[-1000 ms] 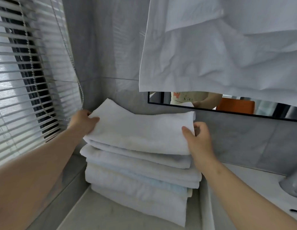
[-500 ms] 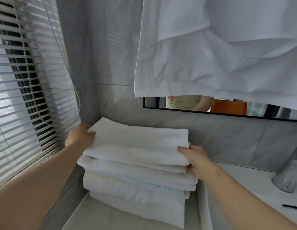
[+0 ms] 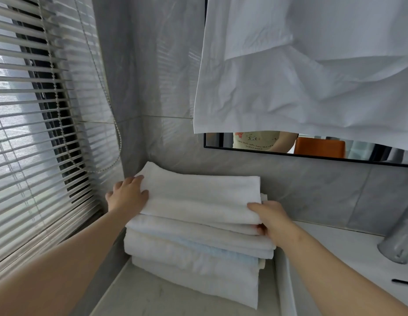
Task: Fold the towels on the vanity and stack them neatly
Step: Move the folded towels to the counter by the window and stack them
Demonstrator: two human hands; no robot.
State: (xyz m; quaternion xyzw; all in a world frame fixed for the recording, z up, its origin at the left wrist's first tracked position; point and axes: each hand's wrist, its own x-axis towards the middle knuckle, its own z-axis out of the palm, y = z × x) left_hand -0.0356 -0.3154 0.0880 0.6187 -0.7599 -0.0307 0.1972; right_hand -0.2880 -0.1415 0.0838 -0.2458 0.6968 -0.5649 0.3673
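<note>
In the middle of the frame a stack of towels (image 3: 194, 265), folded and white, sits on the pale surface (image 3: 139, 295), tucked into the corner beside the window blinds (image 3: 27, 110) at left. The top towel (image 3: 198, 195) lies flat on the stack. The left hand (image 3: 127, 195) grips its left end. The right hand (image 3: 270, 216) pinches its right end, thumb on top and fingers underneath. A creased white cloth (image 3: 301, 87) hangs at upper right, over a mirror (image 3: 323, 149).

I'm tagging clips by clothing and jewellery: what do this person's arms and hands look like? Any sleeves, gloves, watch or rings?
Both forearms are bare right to the frame edge, with no sleeves in view. The left hand and right hand wear no gloves, and no watch, bracelet or ring shows on either.
</note>
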